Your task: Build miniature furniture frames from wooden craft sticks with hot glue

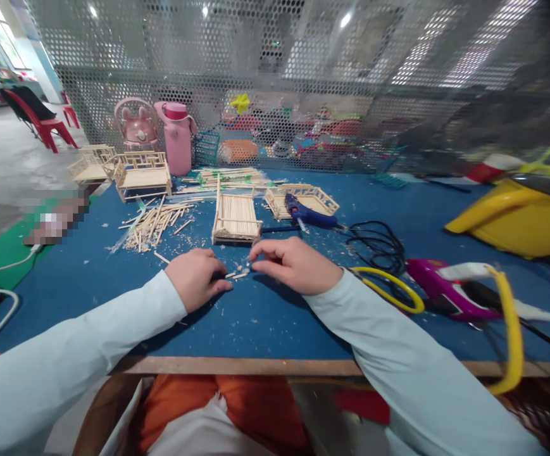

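My left hand (197, 277) rests on the blue table top (275, 316), fingers curled, its tips touching short wooden stick pieces (237, 275). From the other side my right hand (293, 265) pinches at the same small pieces with thumb and forefinger. Just beyond both hands lies a flat panel of glued sticks (235, 218). A blue glue gun (309, 215) lies to the panel's right, beside a framed stick piece (303, 199).
A loose stick pile (158, 221) lies at the left. Small stick furniture (142, 174), a pink bottle (178, 136) and a pink fan (135, 123) stand at the back before a perforated screen. Black cable (376, 244), yellow and purple toy parts (450, 291) lie right.
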Tool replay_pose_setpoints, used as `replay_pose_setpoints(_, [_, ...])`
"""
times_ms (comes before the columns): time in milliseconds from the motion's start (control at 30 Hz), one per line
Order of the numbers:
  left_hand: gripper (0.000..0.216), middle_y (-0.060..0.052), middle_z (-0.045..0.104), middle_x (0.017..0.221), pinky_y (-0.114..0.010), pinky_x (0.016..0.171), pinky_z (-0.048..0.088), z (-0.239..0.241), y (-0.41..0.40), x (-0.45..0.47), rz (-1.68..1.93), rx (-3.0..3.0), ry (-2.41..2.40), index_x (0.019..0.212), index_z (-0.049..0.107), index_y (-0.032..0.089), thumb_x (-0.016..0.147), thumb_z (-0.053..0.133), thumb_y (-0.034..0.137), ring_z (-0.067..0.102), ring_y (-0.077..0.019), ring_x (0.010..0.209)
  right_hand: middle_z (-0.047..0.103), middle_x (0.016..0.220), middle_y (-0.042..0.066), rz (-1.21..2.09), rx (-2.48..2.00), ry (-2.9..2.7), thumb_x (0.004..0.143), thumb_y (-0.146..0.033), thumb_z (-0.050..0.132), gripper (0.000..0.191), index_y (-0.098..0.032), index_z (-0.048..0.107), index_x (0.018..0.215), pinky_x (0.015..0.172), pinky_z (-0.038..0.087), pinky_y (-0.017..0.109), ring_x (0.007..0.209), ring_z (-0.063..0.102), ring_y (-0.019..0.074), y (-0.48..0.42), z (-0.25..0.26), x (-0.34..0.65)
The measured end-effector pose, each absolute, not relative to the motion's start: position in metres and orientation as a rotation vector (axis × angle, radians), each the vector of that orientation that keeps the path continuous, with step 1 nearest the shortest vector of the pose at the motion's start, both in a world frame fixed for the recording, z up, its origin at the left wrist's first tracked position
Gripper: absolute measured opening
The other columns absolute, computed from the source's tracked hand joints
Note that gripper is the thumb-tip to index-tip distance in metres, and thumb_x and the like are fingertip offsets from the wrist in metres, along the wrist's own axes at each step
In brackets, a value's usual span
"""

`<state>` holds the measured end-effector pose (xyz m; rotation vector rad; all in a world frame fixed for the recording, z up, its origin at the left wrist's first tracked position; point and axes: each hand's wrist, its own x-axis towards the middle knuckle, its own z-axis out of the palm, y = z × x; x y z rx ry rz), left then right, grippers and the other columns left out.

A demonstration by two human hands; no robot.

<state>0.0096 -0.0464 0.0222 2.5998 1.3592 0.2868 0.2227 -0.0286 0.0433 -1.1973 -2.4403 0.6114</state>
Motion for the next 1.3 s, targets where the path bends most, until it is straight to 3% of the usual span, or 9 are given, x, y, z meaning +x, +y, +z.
replay_pose_setpoints(200, [0.020, -0.007, 0.069, 0.082, -0.030, 0.072, 0.047, 0.015, -0.044, 0.019, 0.343, 2.523, 1.343, 0.090, 0.073, 0.020, 0.083, 0.058, 0.031, 0.062, -0.0200, 0.078, 0.057, 0.063, -0.001, 0.549, -1.281, -2.604, 0.076, -0.014, 0.058, 0.008, -0.016, 0.062, 0.083, 0.057, 0.031, 0.022, 0.056, 0.048, 0.0100, -0.030, 0.032, 0.210])
replay_pose_setpoints(400, [0.018, -0.007, 0.070, 0.085, -0.030, 0.073, 0.047, 0.017, -0.044, 0.020, 0.360, 2.486, 1.323, 0.090, 0.073, 0.019, 0.082, 0.061, 0.029, 0.063, -0.0202, 0.080, 0.058, 0.066, 0.000, 0.440, -1.340, -2.598, 0.080, -0.023, 0.058, 0.008, -0.018, 0.059, 0.086, 0.057, 0.030, 0.024, 0.059, 0.050, 0.0125, -0.039, 0.038, 0.205])
replay_pose_setpoints(533, [0.016, -0.006, 0.069, 0.083, -0.029, 0.072, 0.047, 0.018, -0.046, 0.016, 0.417, 2.452, 1.307, 0.083, 0.071, 0.018, 0.080, 0.063, 0.032, 0.063, -0.0190, 0.078, 0.062, 0.069, 0.005, 0.148, -1.654, -2.514, 0.089, -0.028, 0.043, 0.016, -0.019, 0.055, 0.085, 0.058, 0.032, 0.029, 0.063, 0.057, 0.0190, -0.062, 0.045, 0.233])
replay_pose_setpoints(633, [0.012, -0.006, 0.069, 0.084, -0.030, 0.072, 0.047, 0.019, -0.046, 0.012, 0.399, 2.437, 1.360, 0.081, 0.070, 0.018, 0.078, 0.065, 0.029, 0.063, -0.0200, 0.080, 0.066, 0.091, 0.012, 0.004, -1.708, -2.476, 0.082, -0.013, 0.041, 0.027, -0.019, 0.055, 0.105, 0.066, 0.041, 0.034, 0.081, 0.062, 0.0255, -0.080, 0.044, 0.274])
replay_pose_setpoints(767, [0.014, -0.007, 0.069, 0.083, -0.030, 0.073, 0.046, 0.017, -0.043, 0.012, 0.350, 2.450, 1.377, 0.083, 0.071, 0.018, 0.078, 0.064, 0.029, 0.063, -0.0207, 0.080, 0.065, 0.087, 0.016, -0.230, -2.023, -2.373, 0.078, -0.017, 0.046, 0.029, -0.018, 0.061, 0.102, 0.067, 0.048, 0.043, 0.078, 0.064, 0.0331, -0.091, 0.042, 0.322])
replay_pose_setpoints(933, [0.021, -0.006, 0.069, 0.080, -0.030, 0.070, 0.045, 0.015, -0.042, 0.019, 0.394, 2.472, 1.344, 0.078, 0.072, 0.018, 0.082, 0.058, 0.034, 0.062, -0.0200, 0.076, 0.068, 0.104, 0.013, -0.098, -1.893, -2.414, 0.078, -0.018, 0.045, 0.032, -0.017, 0.063, 0.105, 0.081, 0.052, 0.045, 0.095, 0.064, 0.0315, -0.092, 0.039, 0.331])
replay_pose_setpoints(1067, [0.020, -0.006, 0.068, 0.079, -0.029, 0.068, 0.044, 0.015, -0.045, 0.020, 0.474, 2.464, 1.334, 0.080, 0.069, 0.018, 0.082, 0.052, 0.029, 0.060, -0.0188, 0.073, 0.069, 0.098, 0.013, -0.144, -1.785, -2.377, 0.082, -0.018, 0.043, 0.029, -0.016, 0.065, 0.100, 0.078, 0.053, 0.044, 0.090, 0.066, 0.0294, -0.096, 0.042, 0.310])
replay_pose_setpoints(1200, [0.009, -0.002, 0.062, 0.069, -0.028, 0.061, 0.040, 0.013, -0.046, 0.020, 0.611, 2.377, 1.383, 0.076, 0.063, 0.018, 0.071, 0.056, 0.020, 0.055, -0.0169, 0.063, 0.069, 0.093, 0.008, 0.057, -1.471, -2.496, 0.088, -0.020, 0.044, 0.025, -0.019, 0.068, 0.096, 0.077, 0.051, 0.033, 0.086, 0.065, 0.0201, -0.095, 0.045, 0.267])
replay_pose_setpoints(1300, [0.009, -0.001, 0.057, 0.066, -0.028, 0.061, 0.039, 0.013, -0.039, 0.018, 0.744, 2.290, 1.496, 0.079, 0.057, 0.018, 0.071, 0.053, 0.018, 0.051, -0.0156, 0.061, 0.067, 0.092, 0.007, 0.160, -1.331, -2.630, 0.088, -0.019, 0.047, 0.026, -0.020, 0.066, 0.106, 0.075, 0.047, 0.029, 0.087, 0.063, 0.0182, -0.082, 0.043, 0.230])
